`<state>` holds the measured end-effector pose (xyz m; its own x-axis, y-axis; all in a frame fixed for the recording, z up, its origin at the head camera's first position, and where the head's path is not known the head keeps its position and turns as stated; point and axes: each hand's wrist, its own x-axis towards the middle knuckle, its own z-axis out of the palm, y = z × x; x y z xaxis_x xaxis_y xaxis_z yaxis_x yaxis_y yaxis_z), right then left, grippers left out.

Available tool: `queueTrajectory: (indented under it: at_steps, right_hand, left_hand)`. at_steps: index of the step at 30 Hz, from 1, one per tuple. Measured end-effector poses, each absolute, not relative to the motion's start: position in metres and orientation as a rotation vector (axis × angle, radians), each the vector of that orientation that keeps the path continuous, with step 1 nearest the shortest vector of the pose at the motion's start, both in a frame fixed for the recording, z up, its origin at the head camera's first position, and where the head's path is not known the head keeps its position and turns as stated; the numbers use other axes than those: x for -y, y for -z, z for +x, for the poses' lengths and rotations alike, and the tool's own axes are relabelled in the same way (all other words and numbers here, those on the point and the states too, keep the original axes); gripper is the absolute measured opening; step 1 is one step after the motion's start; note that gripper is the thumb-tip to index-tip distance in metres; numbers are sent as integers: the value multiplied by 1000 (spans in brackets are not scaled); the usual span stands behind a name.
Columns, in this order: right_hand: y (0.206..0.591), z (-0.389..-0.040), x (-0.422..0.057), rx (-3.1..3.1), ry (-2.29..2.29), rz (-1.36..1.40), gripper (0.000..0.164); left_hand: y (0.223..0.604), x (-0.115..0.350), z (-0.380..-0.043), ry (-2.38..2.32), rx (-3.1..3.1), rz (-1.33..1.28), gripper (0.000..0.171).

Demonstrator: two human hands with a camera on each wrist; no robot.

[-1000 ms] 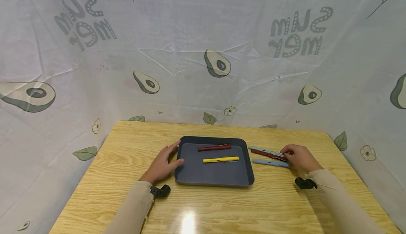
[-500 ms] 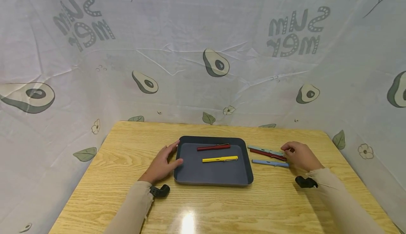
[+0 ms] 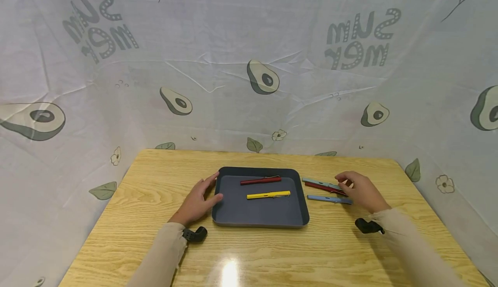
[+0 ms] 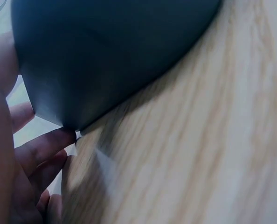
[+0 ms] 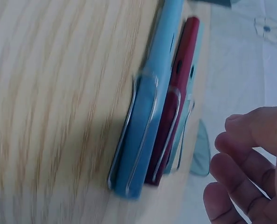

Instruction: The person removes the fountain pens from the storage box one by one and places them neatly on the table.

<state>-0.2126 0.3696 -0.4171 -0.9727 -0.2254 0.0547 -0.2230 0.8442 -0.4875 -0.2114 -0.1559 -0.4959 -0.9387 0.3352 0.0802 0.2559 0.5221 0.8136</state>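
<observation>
My left hand (image 3: 196, 202) rests at the left side of a dark grey tray (image 3: 256, 218), thumb over the rim and fingertips (image 4: 64, 135) touching the outer wall near its corner. Inside the tray lie a dark red pen (image 3: 260, 181) and a yellow pen (image 3: 268, 195). Right of it, a pale green pen (image 3: 319, 182), another dark red pen (image 3: 317, 186) and a blue pen (image 3: 328, 199) lie on the table. My right hand (image 3: 362, 192) hovers by their clip ends, fingers loosely bent with nothing between them. In the right wrist view the blue pen is nearest the camera.
A light wooden table (image 3: 272, 256) carries everything. Behind and beside it hangs a white cloth (image 3: 218, 122) printed with avocados, leaves and lettering. A black wrist device (image 3: 194, 234) sits on the left wrist, another (image 3: 368, 225) on the right.
My right hand has shifted slightly left over the pens' clip ends. The left hand, tray and pens stay in place; the head view drifts a little.
</observation>
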Motion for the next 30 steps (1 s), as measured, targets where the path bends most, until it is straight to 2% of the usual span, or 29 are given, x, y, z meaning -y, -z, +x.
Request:
queueTrajectory:
  at_steps: [25,30]
  right_hand:
    - [403,-204,-289,-3005,817,-576,20]
    - [407,-203,-275,-2980,875,-560,24]
  left_hand:
    - [494,157,-211,-1392,-2650,506,77]
    - [492,157,-210,-1396,-2637,498,77]
